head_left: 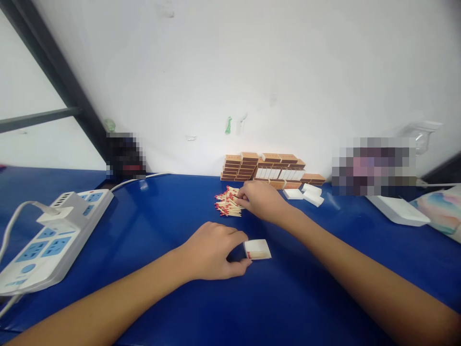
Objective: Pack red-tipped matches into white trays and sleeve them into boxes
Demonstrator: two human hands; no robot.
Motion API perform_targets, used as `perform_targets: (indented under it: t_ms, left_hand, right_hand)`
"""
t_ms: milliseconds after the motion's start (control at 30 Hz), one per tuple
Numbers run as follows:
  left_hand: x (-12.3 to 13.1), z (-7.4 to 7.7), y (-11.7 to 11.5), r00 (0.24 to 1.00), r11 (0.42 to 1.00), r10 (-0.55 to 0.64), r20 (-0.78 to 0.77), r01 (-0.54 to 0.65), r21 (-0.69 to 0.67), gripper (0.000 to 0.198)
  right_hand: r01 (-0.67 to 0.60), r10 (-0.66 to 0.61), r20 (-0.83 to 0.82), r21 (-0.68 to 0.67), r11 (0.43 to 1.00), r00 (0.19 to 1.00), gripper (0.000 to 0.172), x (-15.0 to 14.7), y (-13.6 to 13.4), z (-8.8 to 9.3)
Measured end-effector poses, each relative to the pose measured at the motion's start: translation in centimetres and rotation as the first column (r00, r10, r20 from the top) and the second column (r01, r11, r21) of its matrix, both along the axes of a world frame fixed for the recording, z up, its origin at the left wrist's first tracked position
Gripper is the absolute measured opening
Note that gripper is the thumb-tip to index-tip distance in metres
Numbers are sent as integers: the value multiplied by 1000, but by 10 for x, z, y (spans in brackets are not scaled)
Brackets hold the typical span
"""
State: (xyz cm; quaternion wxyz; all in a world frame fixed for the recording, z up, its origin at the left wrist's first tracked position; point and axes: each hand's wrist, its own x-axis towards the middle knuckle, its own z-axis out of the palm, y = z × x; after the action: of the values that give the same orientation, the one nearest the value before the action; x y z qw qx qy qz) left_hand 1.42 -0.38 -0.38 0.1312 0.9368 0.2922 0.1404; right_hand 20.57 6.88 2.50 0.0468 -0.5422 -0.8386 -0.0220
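Observation:
A small white matchbox tray [256, 246] lies on the blue surface, with a few red-tipped matches in a row along its near side. My left hand [216, 250] steadies it from the left, thumb at the near corner and fingers at the far one. Farther back is a loose heap of red-headed matches [227, 204]. My right hand [257, 198] reaches into the heap's right side, its fingers pinched together on matches there. How many are between the fingertips is hidden.
Brown matchboxes [239, 168] stand stacked against the wall, with white trays [281, 174] among them. Several loose white trays [312, 196] lie right of my right hand. A power strip [54, 245] with a plugged-in charger occupies the left; a white box [398, 210] sits at right.

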Motion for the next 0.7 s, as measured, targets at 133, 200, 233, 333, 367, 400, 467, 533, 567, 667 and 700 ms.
perform_targets:
  t_ms: [133,200,233,333,367,400,467,533,567,667,700]
  left_hand:
    - [-2,2,1,1000,1000,9,-2,-9,9,26]
    - [-3,3,2,1000,1000,26,11,-26,9,27]
    - [-3,3,3,999,999,40,19,-40,10,26]
    - [-4,3,6,995,995,96,33,-96,8,24]
    - [-5,3,7,993,993,114,36,-114,7,24]
    - [-5,3,8,991,991,131,38,-131,6,24]
    - [-4,3,10,987,988,153,37,-154,3,25]
    - [-4,3,11,986,987,162,34,-162,-8,25]
    - [-4,4,11,986,987,162,31,-161,-15,24]
    - [-3,4,11,987,987,159,23,-159,-34,22]
    - [-3,5,11,987,987,158,21,-157,-39,22]
  right_hand:
    - [-10,9,25,19,1000,1000,30,1,-2,0]
    - [-24,24,24,26,999,999,29,5,-3,0]
    - [-31,31,20,29,999,999,28,8,-4,0]
    - [-44,45,-2,40,998,999,25,24,-10,4]
    - [-55,56,-23,41,998,998,25,30,-14,6]
    - [-72,74,-52,37,997,996,25,36,-18,8]
    - [-135,136,-153,18,991,979,26,47,-30,12]
    - [-205,196,-260,-5,979,946,26,52,-44,14]
    - [-231,215,-297,-18,973,930,26,53,-50,15]
    - [-291,254,-307,-80,953,917,25,49,-67,14]
    - [-305,266,-275,-106,947,924,24,46,-71,12]
